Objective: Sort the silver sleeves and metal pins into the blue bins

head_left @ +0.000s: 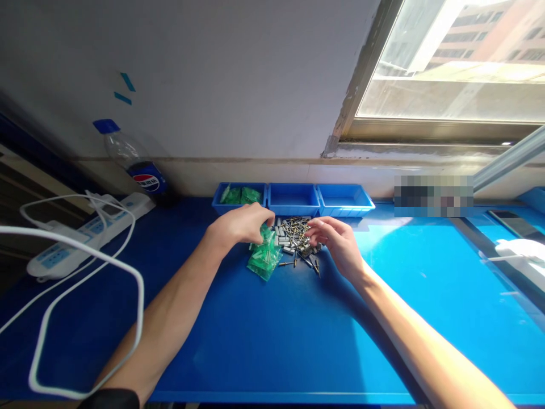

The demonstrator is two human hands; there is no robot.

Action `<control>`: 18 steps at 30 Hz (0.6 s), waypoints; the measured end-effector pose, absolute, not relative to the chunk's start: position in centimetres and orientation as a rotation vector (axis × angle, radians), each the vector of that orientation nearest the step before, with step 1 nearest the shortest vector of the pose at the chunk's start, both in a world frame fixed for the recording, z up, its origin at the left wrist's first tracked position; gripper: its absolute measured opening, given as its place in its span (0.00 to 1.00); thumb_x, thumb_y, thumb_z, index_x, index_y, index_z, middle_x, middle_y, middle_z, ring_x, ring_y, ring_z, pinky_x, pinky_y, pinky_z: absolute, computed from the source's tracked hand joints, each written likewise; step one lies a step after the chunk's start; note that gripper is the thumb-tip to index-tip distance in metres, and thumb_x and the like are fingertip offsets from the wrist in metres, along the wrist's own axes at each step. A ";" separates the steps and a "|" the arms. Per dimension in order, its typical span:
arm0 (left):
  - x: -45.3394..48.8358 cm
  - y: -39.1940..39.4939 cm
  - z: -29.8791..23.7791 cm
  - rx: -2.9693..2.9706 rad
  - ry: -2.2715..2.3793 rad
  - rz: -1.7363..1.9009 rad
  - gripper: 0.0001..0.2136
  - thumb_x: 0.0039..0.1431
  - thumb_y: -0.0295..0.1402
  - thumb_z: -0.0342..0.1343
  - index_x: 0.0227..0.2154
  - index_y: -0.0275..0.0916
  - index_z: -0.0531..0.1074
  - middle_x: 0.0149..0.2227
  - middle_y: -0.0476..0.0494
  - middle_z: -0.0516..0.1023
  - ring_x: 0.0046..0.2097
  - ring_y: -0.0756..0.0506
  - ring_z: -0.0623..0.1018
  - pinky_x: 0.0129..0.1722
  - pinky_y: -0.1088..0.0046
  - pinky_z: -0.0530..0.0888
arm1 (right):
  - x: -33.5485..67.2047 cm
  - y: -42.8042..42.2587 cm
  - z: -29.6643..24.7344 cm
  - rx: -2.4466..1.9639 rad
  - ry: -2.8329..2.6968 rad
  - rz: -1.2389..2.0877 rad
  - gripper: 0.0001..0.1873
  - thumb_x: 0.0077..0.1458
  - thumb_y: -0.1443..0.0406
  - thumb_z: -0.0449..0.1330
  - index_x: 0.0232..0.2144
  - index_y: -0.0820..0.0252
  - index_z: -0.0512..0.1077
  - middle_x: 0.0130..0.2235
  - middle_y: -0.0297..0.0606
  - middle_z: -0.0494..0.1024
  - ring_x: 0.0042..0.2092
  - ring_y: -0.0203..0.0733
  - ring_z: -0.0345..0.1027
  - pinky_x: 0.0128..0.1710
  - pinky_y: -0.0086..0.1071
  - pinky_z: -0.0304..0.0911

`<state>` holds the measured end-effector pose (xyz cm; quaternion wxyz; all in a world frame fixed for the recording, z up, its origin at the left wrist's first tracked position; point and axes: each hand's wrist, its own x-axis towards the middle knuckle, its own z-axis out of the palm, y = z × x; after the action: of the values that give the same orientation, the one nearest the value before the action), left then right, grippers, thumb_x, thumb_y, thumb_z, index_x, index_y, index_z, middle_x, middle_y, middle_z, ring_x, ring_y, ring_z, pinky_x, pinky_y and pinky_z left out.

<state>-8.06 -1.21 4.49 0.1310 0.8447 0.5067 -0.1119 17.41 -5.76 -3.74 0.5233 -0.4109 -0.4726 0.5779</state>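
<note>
My left hand (242,224) is closed on a small green plastic bag (267,234), held between thumb and fingertips. Below it on the blue table lie more green bags (263,262) in a small heap, with small parts showing through the film. A pile of metal pins (299,230), some brass-coloured, spreads between my hands. Short grey metal sleeves (281,233) lie along the pile's left side. At its right edge my right hand (336,241) has its fingers slightly curled and apart, with nothing visible in them.
Three blue bins stand by the wall: the left bin (218,200) contains green bags, beside a middle bin (293,200) and right bin (346,200). A cola bottle (142,176), power strip (87,236) and white cable (140,301) are left; a phone (517,222) lies right.
</note>
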 end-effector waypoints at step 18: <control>-6.1 -2.1 5.5 2.032 0.993 0.692 0.11 0.57 0.35 0.70 0.41 0.37 0.86 0.41 0.40 0.90 0.43 0.41 0.88 0.43 0.70 0.84 | 16.7 -6.8 -2.8 -1.003 -1.349 1.242 0.21 0.51 0.45 0.80 0.32 0.54 0.85 0.28 0.35 0.83 0.28 0.42 0.73 0.33 0.38 0.71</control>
<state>-6.10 -2.10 5.50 0.3786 0.7952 0.3888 0.2706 16.70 -6.78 -2.80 0.5018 -0.4151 -0.5584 0.5139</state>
